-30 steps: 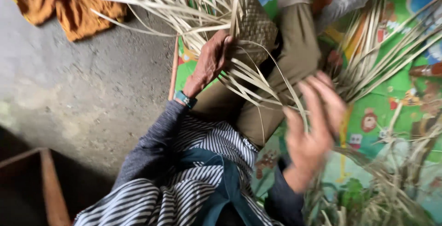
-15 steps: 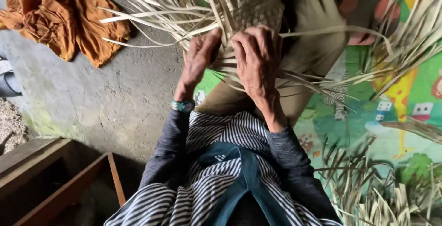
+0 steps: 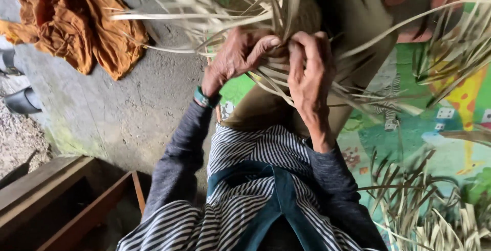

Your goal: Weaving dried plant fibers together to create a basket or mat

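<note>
A half-woven piece of pale dried leaf strips [image 3: 302,16] rests on my lap, with long loose strips fanning out to the left and right. My left hand [image 3: 238,56] grips strips at its lower left edge, thumb pressed toward the middle. My right hand [image 3: 309,72] is closed on strips right beside it, fingers curled over the weave. The two hands nearly touch. A teal band sits on my left wrist [image 3: 206,98].
An orange cloth [image 3: 82,26] lies crumpled on the concrete floor at upper left. A colourful play mat [image 3: 440,128] covers the floor to the right, with more loose leaf strips [image 3: 434,215] at lower right. A wooden frame [image 3: 71,205] stands at lower left.
My right hand came up from the lower right to the weave and now grips strips beside the left hand. The woven piece and both hands shifted toward the centre of view.
</note>
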